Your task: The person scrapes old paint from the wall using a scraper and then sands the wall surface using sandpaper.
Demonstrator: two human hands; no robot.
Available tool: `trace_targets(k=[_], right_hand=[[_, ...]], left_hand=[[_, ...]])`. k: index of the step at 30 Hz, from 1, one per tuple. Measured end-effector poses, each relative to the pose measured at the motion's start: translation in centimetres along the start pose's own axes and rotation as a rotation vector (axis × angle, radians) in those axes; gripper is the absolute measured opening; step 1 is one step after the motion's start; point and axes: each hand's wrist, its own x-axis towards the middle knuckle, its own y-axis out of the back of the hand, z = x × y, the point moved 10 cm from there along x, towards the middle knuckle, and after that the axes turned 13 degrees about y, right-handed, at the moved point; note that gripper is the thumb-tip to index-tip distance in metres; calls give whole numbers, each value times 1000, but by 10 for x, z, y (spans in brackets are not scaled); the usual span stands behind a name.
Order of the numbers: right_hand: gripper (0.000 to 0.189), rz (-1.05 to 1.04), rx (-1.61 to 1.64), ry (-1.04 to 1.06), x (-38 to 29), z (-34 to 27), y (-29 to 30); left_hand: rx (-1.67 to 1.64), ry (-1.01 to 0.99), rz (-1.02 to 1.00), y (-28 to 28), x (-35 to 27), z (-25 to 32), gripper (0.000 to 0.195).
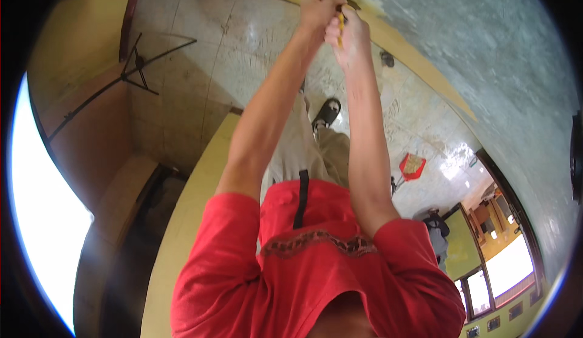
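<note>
Both arms reach out to the top of the view, where the hands meet at the yellow lower band of a wall [401, 51]. My right hand [350, 35] is closed around a yellow-handled tool [340, 29]; its kind cannot be told. Close beside it on the left, my left hand [319, 12] has bent fingers against the wall or the tool's far end. A dark patch or object [348, 2] shows on the wall by the fingertips, too small to name. What the left fingers hold is hidden.
A black tripod stand [140, 62] is at the left on the tiled floor [246, 24]. On the right lie a red dustpan [412, 166] holding debris and a small dark object [387, 59] near the wall. A low yellow wall [196, 201] runs at left. Another person [437, 233] is at lower right, near a doorway.
</note>
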Motion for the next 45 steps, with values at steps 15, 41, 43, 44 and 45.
trace_targets(k=[15, 41, 43, 44, 45], right_hand=[[23, -3, -14, 40, -29, -16, -24], [17, 86, -2, 152, -6, 2, -47], [17, 157, -61, 97, -13, 6, -44], [17, 118, -10, 163, -13, -2, -50], [17, 91, 38, 114, -16, 3, -57]], left_hand=[[-72, 218, 122, 13, -29, 8, 33], [31, 206, 45, 35, -5, 20, 36], [18, 300, -40, 29, -11, 12, 37], [-87, 286, -51, 29, -14, 14, 36], [-88, 276, -135, 20, -19, 16, 36]])
